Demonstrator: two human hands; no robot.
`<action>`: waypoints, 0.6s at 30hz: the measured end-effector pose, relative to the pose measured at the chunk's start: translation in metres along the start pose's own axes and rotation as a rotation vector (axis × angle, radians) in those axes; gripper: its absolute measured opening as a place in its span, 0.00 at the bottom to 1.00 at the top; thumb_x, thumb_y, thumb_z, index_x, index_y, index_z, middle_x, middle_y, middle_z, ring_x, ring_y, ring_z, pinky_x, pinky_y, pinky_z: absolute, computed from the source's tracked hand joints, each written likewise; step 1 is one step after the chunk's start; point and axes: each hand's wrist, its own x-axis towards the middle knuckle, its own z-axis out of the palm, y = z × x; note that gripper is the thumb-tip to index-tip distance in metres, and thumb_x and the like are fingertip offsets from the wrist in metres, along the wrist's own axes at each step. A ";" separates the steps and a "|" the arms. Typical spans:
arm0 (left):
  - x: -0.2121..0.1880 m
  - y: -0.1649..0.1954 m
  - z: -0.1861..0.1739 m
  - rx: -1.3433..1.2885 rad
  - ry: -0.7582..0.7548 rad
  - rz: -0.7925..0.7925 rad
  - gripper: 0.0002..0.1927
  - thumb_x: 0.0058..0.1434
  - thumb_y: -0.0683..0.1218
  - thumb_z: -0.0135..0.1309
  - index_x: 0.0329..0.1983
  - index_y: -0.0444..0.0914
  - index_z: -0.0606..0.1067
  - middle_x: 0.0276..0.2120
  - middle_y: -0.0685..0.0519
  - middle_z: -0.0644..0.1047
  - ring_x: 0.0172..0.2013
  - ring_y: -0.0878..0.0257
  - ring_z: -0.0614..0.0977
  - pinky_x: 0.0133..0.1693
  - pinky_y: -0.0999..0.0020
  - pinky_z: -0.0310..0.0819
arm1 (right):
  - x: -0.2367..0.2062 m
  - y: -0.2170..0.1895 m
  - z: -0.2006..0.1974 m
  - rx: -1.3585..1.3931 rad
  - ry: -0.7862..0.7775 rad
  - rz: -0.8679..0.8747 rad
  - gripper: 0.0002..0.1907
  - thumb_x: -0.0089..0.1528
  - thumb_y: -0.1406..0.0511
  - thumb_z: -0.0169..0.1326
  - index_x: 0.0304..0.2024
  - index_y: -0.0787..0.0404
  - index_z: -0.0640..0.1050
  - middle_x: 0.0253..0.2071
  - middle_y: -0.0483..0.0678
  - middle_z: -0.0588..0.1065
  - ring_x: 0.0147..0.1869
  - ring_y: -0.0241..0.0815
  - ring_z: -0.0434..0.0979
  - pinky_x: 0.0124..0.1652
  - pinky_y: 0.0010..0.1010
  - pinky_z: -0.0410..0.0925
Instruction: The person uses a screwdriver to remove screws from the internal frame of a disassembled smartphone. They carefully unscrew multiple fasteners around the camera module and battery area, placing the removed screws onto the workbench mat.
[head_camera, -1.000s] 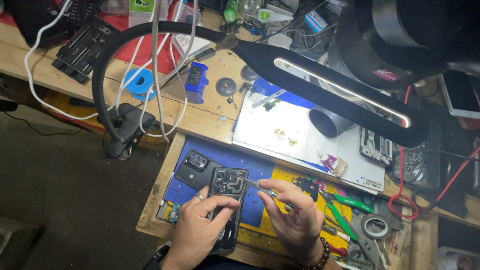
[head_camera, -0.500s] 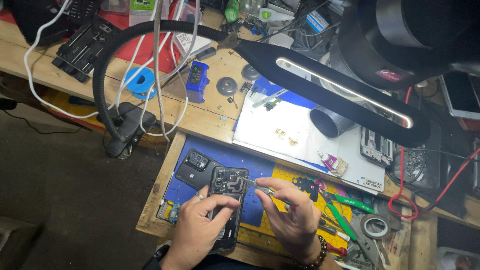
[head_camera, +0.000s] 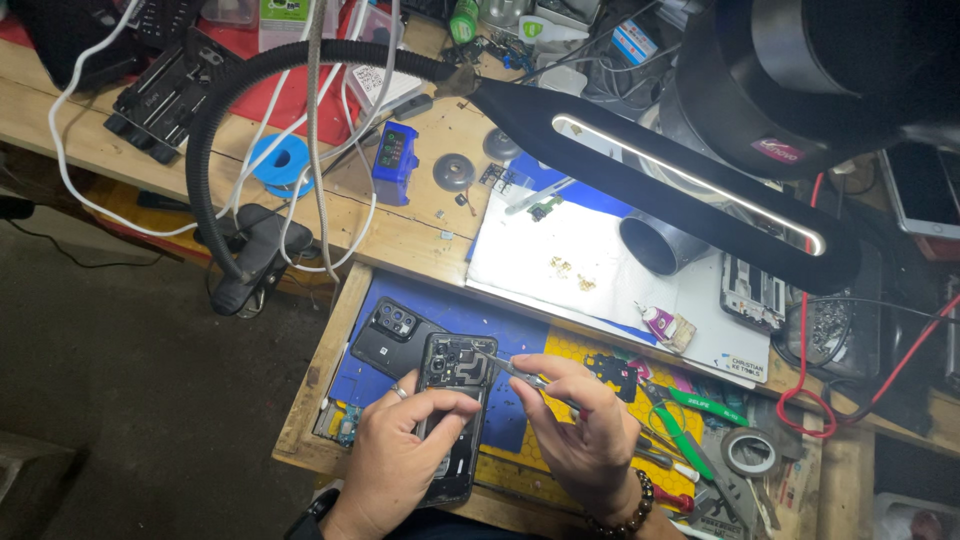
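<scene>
An opened black phone (head_camera: 455, 385) with its back off lies lengthwise on a blue mat (head_camera: 500, 325) in a wooden drawer. My left hand (head_camera: 400, 460) grips the phone's lower half, thumb across its insides. My right hand (head_camera: 585, 430) pinches thin metal tweezers (head_camera: 515, 370), whose tip touches the phone's upper right part near the camera area. The removed black back cover (head_camera: 390, 335) lies on the mat just left of the phone.
A black flexible lamp arm (head_camera: 660, 180) with a lit strip arches over the bench. A white sheet (head_camera: 590, 265) holds small gold parts. Green-handled pliers (head_camera: 690, 415), a tape roll (head_camera: 750, 452), a blue tester (head_camera: 393, 162), white cables and a black clamp (head_camera: 255, 255) crowd the bench.
My right hand has closed back in towards the phone, bringing the tweezers' tip onto its upper part. My left hand keeps its hold on the phone.
</scene>
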 end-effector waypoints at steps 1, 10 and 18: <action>0.000 0.000 0.000 0.005 0.002 0.015 0.06 0.57 0.39 0.59 0.35 0.39 0.85 0.40 0.51 0.84 0.40 0.63 0.88 0.43 0.71 0.83 | 0.000 0.000 0.000 -0.006 -0.001 -0.004 0.22 0.59 0.79 0.63 0.47 0.65 0.64 0.44 0.64 0.80 0.50 0.51 0.86 0.47 0.33 0.80; -0.001 0.009 -0.001 -0.043 -0.009 -0.012 0.22 0.56 0.41 0.61 0.56 0.43 0.81 0.44 0.51 0.84 0.43 0.65 0.88 0.44 0.71 0.84 | 0.003 -0.002 0.000 -0.010 -0.011 -0.013 0.23 0.58 0.78 0.64 0.47 0.65 0.65 0.44 0.63 0.80 0.49 0.51 0.86 0.46 0.34 0.79; 0.007 0.002 0.000 -0.181 0.069 -0.072 0.29 0.61 0.43 0.58 0.66 0.37 0.65 0.39 0.51 0.86 0.40 0.68 0.86 0.41 0.72 0.81 | 0.005 -0.010 -0.005 -0.012 -0.047 -0.070 0.24 0.57 0.78 0.66 0.45 0.63 0.64 0.43 0.61 0.80 0.47 0.51 0.86 0.46 0.35 0.79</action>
